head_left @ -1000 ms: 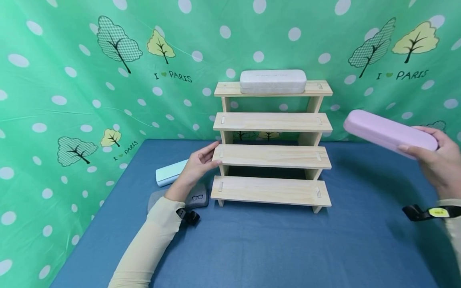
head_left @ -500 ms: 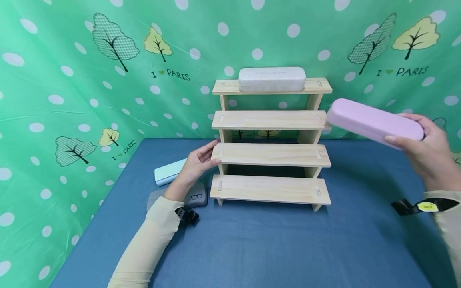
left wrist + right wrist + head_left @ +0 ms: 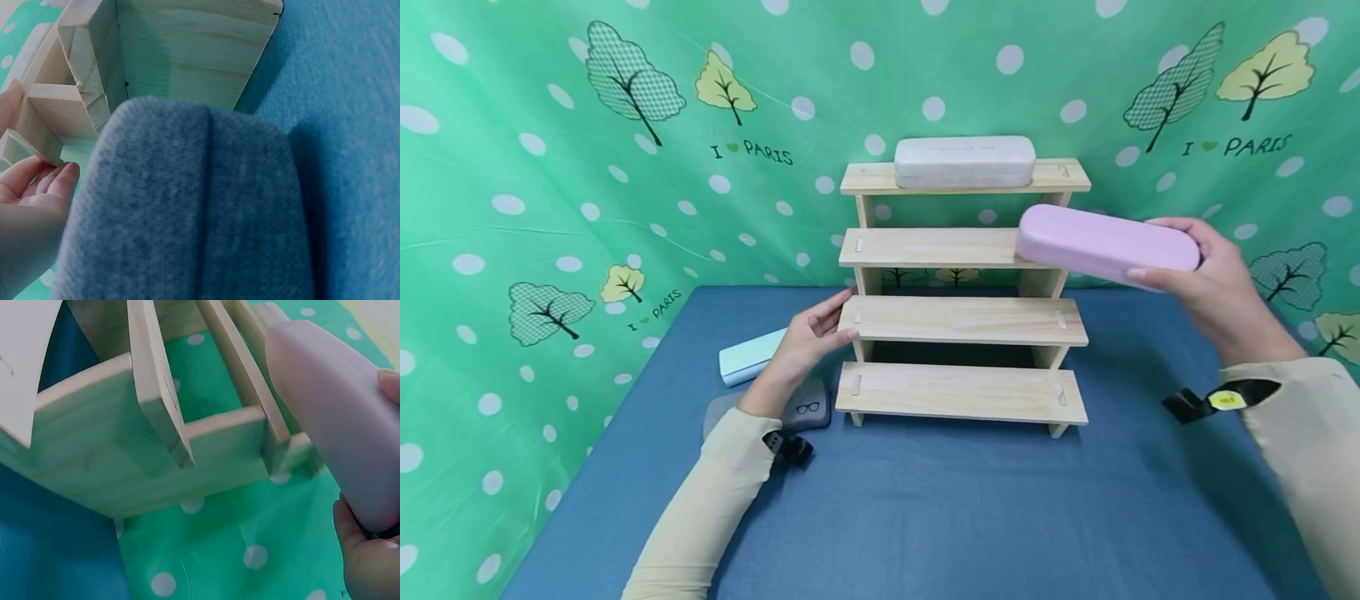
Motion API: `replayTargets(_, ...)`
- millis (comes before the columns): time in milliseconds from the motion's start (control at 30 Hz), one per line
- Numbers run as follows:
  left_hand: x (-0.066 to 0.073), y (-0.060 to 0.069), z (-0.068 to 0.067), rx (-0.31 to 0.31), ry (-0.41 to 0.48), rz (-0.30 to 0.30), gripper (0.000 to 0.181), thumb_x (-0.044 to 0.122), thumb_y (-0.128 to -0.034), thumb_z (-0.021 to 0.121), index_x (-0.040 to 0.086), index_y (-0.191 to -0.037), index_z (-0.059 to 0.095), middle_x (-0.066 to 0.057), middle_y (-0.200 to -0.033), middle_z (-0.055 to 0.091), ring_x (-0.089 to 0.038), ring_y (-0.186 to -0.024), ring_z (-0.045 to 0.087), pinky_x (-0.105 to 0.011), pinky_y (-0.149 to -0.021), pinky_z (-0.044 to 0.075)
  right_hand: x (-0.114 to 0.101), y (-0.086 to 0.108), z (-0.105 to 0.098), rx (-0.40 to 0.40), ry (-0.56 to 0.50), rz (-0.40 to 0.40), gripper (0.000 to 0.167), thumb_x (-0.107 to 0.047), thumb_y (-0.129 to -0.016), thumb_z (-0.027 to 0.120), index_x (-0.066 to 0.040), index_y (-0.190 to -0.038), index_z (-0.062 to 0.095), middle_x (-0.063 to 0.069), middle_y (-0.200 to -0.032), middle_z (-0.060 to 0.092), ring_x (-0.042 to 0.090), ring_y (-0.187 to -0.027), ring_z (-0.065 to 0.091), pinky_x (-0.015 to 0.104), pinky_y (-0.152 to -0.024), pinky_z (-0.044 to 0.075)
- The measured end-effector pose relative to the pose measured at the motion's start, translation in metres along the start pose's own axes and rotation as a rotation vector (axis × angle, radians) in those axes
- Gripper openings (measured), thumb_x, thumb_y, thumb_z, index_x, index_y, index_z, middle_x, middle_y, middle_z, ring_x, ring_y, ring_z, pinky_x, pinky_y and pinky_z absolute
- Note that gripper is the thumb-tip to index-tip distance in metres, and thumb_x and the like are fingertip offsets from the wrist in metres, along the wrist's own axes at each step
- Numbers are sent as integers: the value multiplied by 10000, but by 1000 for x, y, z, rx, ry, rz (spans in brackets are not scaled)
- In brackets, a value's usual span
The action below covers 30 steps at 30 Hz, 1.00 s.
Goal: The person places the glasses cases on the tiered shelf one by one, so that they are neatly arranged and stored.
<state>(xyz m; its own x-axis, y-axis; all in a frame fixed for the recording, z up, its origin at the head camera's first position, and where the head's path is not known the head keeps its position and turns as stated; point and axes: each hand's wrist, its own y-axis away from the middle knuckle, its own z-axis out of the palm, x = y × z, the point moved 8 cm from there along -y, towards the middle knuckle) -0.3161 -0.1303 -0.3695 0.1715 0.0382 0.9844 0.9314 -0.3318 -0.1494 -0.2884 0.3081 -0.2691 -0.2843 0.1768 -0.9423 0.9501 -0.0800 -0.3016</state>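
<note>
My right hand (image 3: 1217, 279) holds a lilac glasses case (image 3: 1105, 240) by its right end, thumb in front and fingers behind. The case's left end hangs before the right end of the second shelf from the top of a four-step wooden rack (image 3: 958, 321). At the rack's left side, my left hand (image 3: 801, 350) grips the end of the second-lowest board; in the left wrist view its fingers (image 3: 53, 181) curl at the board's end. A white glasses case (image 3: 964, 162) lies on the top shelf.
Left of the rack, a light blue case (image 3: 751, 357) and a grey case (image 3: 809, 407) with a glasses print lie on the blue cloth (image 3: 925, 517), partly behind my left arm. A green dotted curtain (image 3: 820, 75) hangs close behind the rack.
My right hand has carried the lilac glasses case leftward, from beside the rack to in front of its right end. My left hand has kept its place on the rack; the view has shifted slightly.
</note>
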Motion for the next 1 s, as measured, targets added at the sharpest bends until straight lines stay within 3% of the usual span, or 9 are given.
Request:
replayTargets(300,-1,-1,-1,-1,5,9,670,83,-873,667,49,-1456,339,-150,-1510,305,-205,-1367,336,-237,-1036,360,-14,-14,39,-70,164,-46,515,13,-773,732,-150,-1220,534,-39,-1172,495,142,-1003,462,123,-726,445)
replayTargets(733,-1,1,-3,2,3,-4,660,64,-881,653,63,-1459,335,-101,-1509,323,-198,-1370,330,-232,-1031,364,-14,-40,93,-181,185,-4,552,-125,-784,758,-140,-1270,497,54,-1259,463,202,-1043,441,247,-793,416)
replayTargets(1000,0,0,0,-5,-7,-3,663,81,-882,657,66,-1461,336,-96,-1508,327,-198,-1370,331,-247,-1042,357,-14,-47,108,-223,239,54,617,-220,-777,777,-147,-1308,472,67,-1314,447,216,-1103,422,330,-865,381)
